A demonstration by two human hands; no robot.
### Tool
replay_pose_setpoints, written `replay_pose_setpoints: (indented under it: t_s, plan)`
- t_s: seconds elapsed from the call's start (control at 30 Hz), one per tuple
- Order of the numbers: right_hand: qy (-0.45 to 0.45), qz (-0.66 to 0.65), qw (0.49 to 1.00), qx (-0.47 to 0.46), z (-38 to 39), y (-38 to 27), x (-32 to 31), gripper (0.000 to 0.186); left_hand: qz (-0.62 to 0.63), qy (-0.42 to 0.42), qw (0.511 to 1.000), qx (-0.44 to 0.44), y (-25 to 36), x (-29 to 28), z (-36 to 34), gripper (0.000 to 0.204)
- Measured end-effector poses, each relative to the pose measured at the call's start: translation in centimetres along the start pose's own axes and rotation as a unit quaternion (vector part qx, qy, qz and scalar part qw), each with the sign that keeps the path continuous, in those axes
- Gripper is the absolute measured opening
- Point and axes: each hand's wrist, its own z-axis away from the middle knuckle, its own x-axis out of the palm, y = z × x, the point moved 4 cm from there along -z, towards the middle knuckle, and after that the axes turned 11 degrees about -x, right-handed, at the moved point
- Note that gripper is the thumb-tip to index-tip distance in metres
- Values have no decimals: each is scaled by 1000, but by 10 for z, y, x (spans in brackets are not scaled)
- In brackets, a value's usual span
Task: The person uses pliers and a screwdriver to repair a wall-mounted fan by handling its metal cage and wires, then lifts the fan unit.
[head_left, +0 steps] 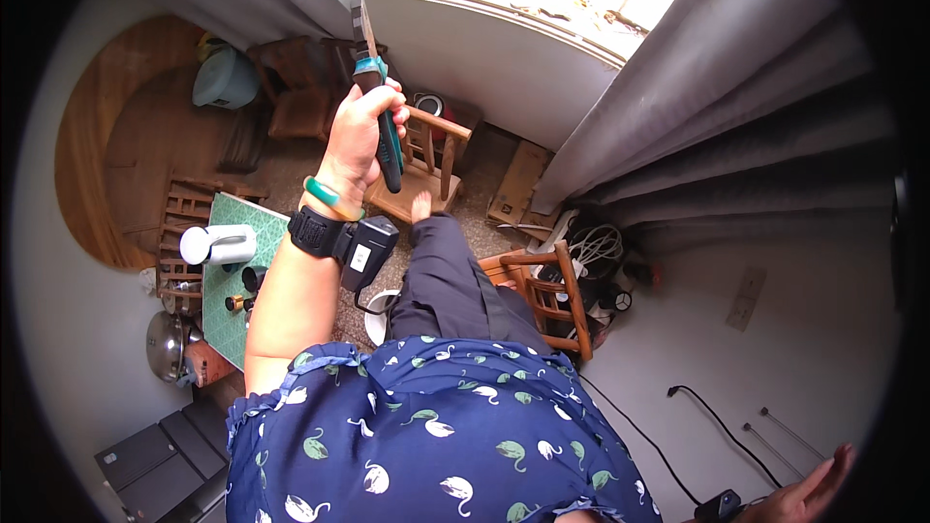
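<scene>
My left hand (360, 136) is raised at the centre, closed around a hand tool (390, 169) with a black and teal handle and a metal upper end, which looks like pliers. It is held up over a small wooden chair (397, 200), on whose seat my bare foot (420, 203) rests. My right hand (812, 484) is at the lower right edge, fingers apart and holding nothing visible, near black cords (722, 426) seen against the pale surface there.
A green-topped table (232, 320) on the left holds a white jug (218, 244). Behind stand a round wooden tabletop (87, 165), chairs (295, 116) and a pale blue bin (223, 79). Another chair (576, 310) and coiled cables (596, 245) are on the right, below grey curtains (697, 58).
</scene>
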Motion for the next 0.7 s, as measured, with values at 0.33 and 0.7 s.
replay_pose_setpoints:
  t_s: [0.33, 0.7]
  plan:
    - [-97, 16, 978, 184, 116, 42, 28, 21, -52, -25, 997, -57, -22, -3, -32, 16]
    - [-216, -57, 947, 230, 109, 72, 93, 13, 9, -40, 990, -131, -29, -12, -26, 15]
